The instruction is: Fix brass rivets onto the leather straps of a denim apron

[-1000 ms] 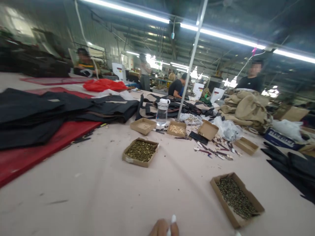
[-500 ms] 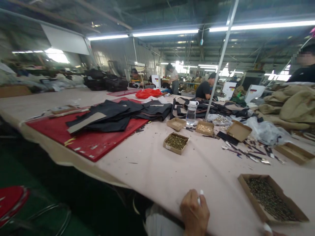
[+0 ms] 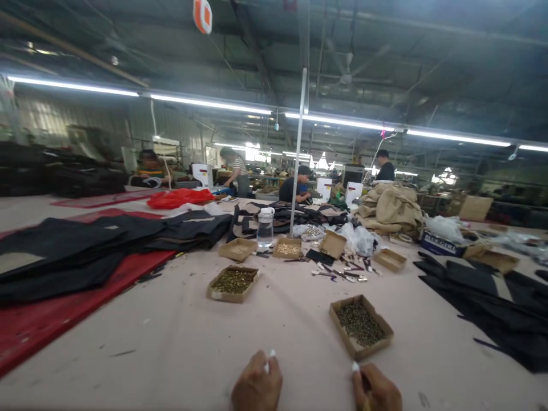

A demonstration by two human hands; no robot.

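Observation:
My left hand (image 3: 257, 381) is closed near the table's front edge, with white on its fingertips; what it holds, if anything, is too small to tell. To the right, my right hand (image 3: 375, 388) is also closed, a white-covered fingertip showing, just below an open cardboard box (image 3: 362, 328) of small dark metal pieces. Another shallow box (image 3: 232, 283) with brassy pieces lies farther forward on the left. Both hands rest low over the pale table (image 3: 188, 342), apart from each other.
Dark fabric pieces lie on a red board (image 3: 81, 297) at the left, and more dark fabric (image 3: 483, 297) at the right. Farther back stand a clear water bottle (image 3: 265, 228), a pole (image 3: 298, 154), small boxes and scattered zipper pulls. Several people work beyond.
The view has swung right and up, so the things on the table appear farther left. My right hand, barely visible before at the bottom edge, now shows clearly.

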